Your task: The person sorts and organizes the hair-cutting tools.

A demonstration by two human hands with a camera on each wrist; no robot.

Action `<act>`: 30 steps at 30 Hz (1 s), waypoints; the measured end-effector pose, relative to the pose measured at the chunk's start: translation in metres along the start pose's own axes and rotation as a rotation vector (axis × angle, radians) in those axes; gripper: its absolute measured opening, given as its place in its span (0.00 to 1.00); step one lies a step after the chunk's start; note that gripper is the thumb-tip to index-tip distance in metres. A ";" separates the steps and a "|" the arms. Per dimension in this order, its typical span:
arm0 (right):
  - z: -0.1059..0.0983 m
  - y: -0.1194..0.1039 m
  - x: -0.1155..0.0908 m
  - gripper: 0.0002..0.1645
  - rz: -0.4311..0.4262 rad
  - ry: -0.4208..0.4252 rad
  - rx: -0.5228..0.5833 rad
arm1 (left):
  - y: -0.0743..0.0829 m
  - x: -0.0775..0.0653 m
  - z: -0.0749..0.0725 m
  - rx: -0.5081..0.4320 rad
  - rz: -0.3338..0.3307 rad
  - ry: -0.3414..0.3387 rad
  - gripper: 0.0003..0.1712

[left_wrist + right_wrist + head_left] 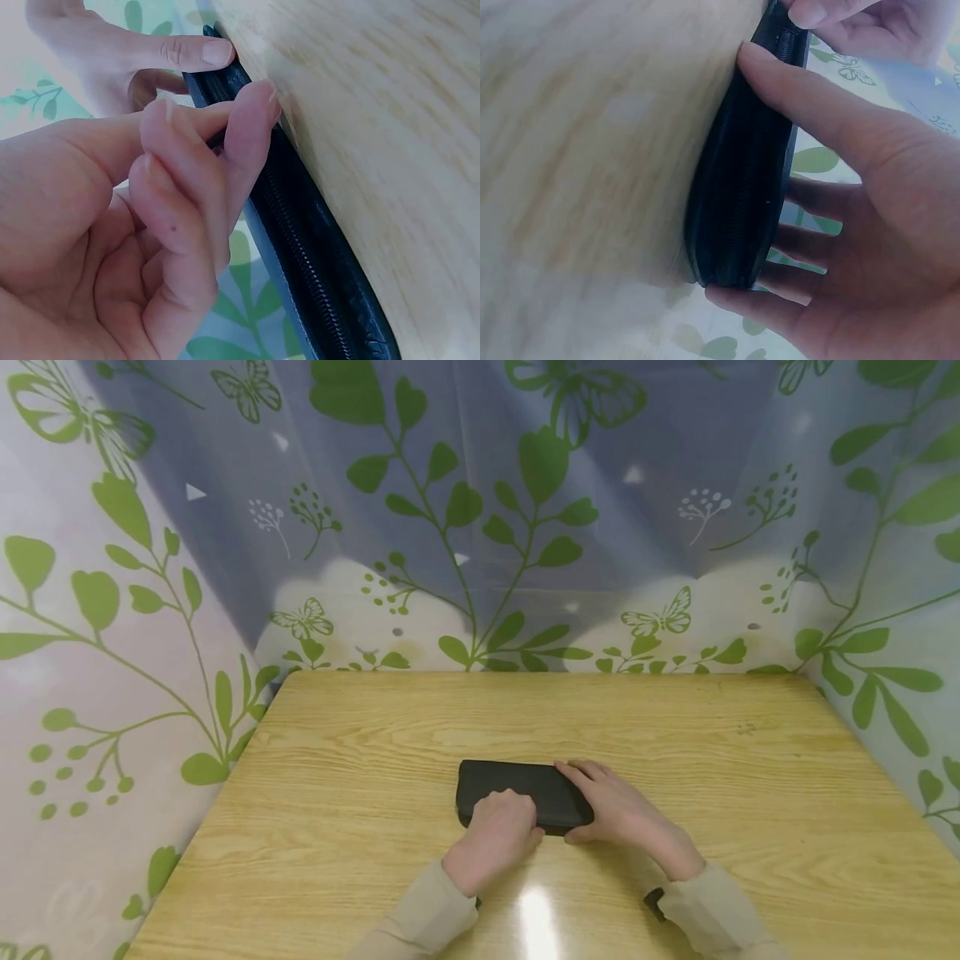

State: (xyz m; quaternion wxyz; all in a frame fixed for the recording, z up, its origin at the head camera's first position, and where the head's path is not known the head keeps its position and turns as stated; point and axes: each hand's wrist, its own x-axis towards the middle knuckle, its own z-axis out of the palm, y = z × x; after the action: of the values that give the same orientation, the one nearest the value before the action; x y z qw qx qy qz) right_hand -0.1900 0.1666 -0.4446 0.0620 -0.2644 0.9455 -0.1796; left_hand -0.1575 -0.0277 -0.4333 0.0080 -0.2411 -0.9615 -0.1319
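A black zippered pouch (491, 779) lies flat on the wooden table, its zipper (300, 259) running along the edge nearest the person. My left hand (497, 833) is at the middle of that edge, fingers curled, thumb and index finger pinching at the zipper; the pull itself is mostly hidden by the fingertips. Around the right end of the pouch, my right hand (626, 814) grips it, thumb on the near edge and fingers over the top and far side. In the right wrist view the zipper teeth look closed along the right part of the pouch (731, 180).
The wood-grain table (360, 752) stretches out on all sides of the pouch. Behind it and at both sides hangs a cloth (442, 585) printed with green leaves and butterflies. Light glares off the tabletop near the front.
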 end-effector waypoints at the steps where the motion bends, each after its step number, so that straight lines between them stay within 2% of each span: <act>1: 0.000 0.000 0.000 0.59 0.002 0.001 -0.004 | 0.000 0.000 0.000 0.003 0.002 0.002 0.21; 4: 0.000 -0.001 0.000 0.58 0.015 -0.002 -0.004 | -0.001 -0.001 0.000 0.004 0.004 -0.005 0.22; 9: -0.001 -0.004 0.000 0.57 0.012 -0.004 -0.027 | -0.007 -0.003 0.004 -0.016 0.022 -0.018 0.17; 16: -0.002 -0.003 -0.001 0.56 -0.014 0.009 -0.049 | -0.017 -0.008 0.011 -0.044 0.096 0.034 0.12; 30: -0.004 -0.002 -0.001 0.55 0.009 -0.011 -0.028 | -0.026 -0.012 0.005 -0.083 0.105 0.043 0.11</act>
State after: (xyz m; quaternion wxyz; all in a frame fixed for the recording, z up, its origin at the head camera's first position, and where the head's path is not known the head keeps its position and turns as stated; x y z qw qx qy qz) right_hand -0.1886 0.1666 -0.4401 0.0642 -0.2619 0.9488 -0.1646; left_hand -0.1590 -0.0534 -0.4456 0.0257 -0.2882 -0.9408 -0.1764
